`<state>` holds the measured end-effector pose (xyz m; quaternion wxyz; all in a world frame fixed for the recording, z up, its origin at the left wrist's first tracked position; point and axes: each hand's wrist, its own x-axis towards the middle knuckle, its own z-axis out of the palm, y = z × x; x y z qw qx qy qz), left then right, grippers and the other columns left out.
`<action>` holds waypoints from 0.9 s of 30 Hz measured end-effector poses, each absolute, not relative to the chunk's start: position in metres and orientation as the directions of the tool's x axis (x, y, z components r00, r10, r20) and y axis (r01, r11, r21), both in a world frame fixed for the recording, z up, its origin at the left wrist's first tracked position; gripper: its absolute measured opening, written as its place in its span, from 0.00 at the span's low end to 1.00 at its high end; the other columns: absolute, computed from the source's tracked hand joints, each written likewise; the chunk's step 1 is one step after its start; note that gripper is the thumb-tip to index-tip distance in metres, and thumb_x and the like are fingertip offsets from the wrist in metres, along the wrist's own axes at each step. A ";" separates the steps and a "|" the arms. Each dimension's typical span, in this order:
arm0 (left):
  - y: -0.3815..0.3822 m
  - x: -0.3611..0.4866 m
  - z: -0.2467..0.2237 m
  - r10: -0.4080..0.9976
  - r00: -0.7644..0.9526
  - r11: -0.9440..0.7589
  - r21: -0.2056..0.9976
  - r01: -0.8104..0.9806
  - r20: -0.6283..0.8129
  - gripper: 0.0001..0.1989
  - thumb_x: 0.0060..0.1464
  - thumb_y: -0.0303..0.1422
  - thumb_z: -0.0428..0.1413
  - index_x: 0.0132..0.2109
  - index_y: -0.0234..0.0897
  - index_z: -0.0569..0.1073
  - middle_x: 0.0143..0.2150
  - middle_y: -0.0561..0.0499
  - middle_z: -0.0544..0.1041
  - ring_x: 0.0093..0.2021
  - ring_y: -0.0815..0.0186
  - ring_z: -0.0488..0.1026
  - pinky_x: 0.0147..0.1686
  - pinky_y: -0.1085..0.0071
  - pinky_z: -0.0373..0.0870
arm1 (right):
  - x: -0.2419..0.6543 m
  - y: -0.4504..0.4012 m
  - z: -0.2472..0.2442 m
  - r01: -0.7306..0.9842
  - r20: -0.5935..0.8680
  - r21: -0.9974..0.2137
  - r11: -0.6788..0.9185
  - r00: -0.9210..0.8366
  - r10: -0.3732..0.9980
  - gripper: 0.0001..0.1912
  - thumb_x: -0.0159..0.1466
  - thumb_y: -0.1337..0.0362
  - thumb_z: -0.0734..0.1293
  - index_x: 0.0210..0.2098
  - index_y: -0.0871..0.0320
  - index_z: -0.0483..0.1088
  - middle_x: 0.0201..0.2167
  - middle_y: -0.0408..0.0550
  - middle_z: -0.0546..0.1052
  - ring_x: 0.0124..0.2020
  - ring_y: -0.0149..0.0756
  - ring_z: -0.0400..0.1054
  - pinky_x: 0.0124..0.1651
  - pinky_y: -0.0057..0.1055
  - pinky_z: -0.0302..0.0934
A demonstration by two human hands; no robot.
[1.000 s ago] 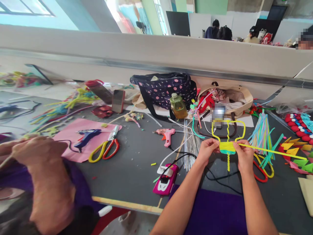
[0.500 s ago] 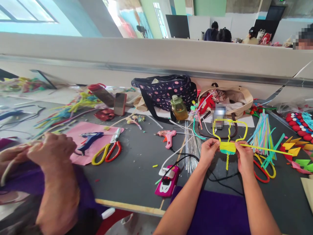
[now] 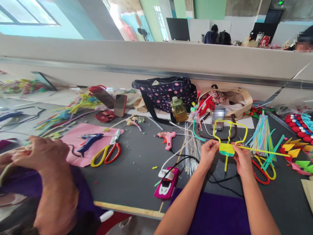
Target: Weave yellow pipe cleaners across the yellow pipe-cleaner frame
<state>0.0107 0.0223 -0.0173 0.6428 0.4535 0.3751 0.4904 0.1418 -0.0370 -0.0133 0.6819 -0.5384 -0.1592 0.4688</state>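
A yellow pipe-cleaner frame (image 3: pixel 227 148) is held up over the dark table, with a tightly wrapped band, green along its lower edge, loops above and a twisted stem below. My left hand (image 3: pixel 208 152) pinches the band's left side. On the right side, my right hand (image 3: pixel 243 158) grips the band, and a long yellow strand (image 3: pixel 266 150) runs out from it to the right. Red-and-yellow scissors (image 3: pixel 262 168) lie beside my right wrist. Pastel pipe cleaners (image 3: pixel 261 135) are bunched beyond them.
A pink glue gun (image 3: pixel 167 137), magenta power strip (image 3: pixel 167 182), wires (image 3: pixel 192 147) and bottle (image 3: pixel 179 109) are left of my hands. Bags (image 3: pixel 168 93) stand behind. At far left, another person's hands (image 3: pixel 41 153) work near a blue glue gun (image 3: pixel 90 142) and scissors (image 3: pixel 107 153).
The wrapped band has tilted slightly, its stem shifting a little left, while both my hands keep hold. The other person's hands have moved left. The view has shifted slightly.
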 end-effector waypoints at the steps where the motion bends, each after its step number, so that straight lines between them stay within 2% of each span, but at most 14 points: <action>1: 0.022 0.011 -0.017 0.970 0.239 0.111 0.951 -0.289 -0.040 0.14 0.43 0.41 0.64 0.28 0.34 0.73 0.22 0.55 0.71 0.22 0.72 0.66 0.25 0.74 0.65 | 0.142 -0.037 -0.015 -0.452 -0.286 -0.892 -0.029 0.512 0.810 0.17 0.46 0.56 0.76 0.31 0.57 0.74 0.24 0.41 0.77 0.22 0.32 0.70 0.20 0.24 0.55; 4: 0.023 0.010 -0.015 0.966 0.254 0.128 0.949 -0.289 -0.053 0.15 0.42 0.42 0.64 0.27 0.34 0.73 0.21 0.55 0.71 0.21 0.72 0.66 0.25 0.74 0.65 | 0.143 -0.035 -0.020 -0.417 -0.246 -0.909 0.004 0.546 0.801 0.17 0.46 0.55 0.76 0.31 0.57 0.75 0.23 0.41 0.76 0.23 0.33 0.69 0.22 0.26 0.57; 8: 0.023 0.009 -0.014 0.956 0.285 0.161 0.941 -0.299 -0.073 0.16 0.41 0.43 0.65 0.26 0.33 0.73 0.20 0.54 0.71 0.21 0.72 0.67 0.25 0.75 0.65 | 0.145 -0.033 -0.026 -0.376 -0.168 -0.923 0.083 0.587 0.792 0.16 0.46 0.56 0.76 0.30 0.58 0.76 0.25 0.42 0.77 0.27 0.35 0.71 0.32 0.31 0.65; 12: 0.024 0.006 -0.014 0.943 0.314 0.207 0.936 -0.283 -0.114 0.17 0.41 0.44 0.65 0.26 0.33 0.74 0.21 0.52 0.73 0.22 0.70 0.69 0.25 0.74 0.67 | 0.146 -0.033 -0.029 -0.350 -0.143 -0.931 0.103 0.611 0.778 0.15 0.46 0.57 0.77 0.30 0.58 0.77 0.27 0.44 0.78 0.30 0.37 0.72 0.37 0.34 0.67; 21: 0.024 0.002 -0.011 0.907 0.364 0.328 0.898 -0.292 -0.213 0.18 0.39 0.44 0.67 0.26 0.33 0.74 0.22 0.50 0.76 0.22 0.69 0.72 0.25 0.73 0.69 | 0.145 -0.033 -0.027 -0.366 -0.156 -0.926 0.091 0.592 0.791 0.16 0.46 0.56 0.77 0.31 0.58 0.77 0.25 0.44 0.78 0.29 0.37 0.72 0.36 0.35 0.67; 27: 0.024 0.002 -0.008 0.916 0.334 0.325 0.898 -0.298 -0.221 0.16 0.39 0.42 0.67 0.26 0.33 0.74 0.23 0.50 0.77 0.23 0.69 0.73 0.26 0.73 0.70 | 0.143 -0.035 -0.023 -0.348 -0.132 -0.930 0.117 0.614 0.779 0.15 0.46 0.57 0.77 0.30 0.58 0.78 0.25 0.43 0.78 0.29 0.35 0.71 0.37 0.33 0.66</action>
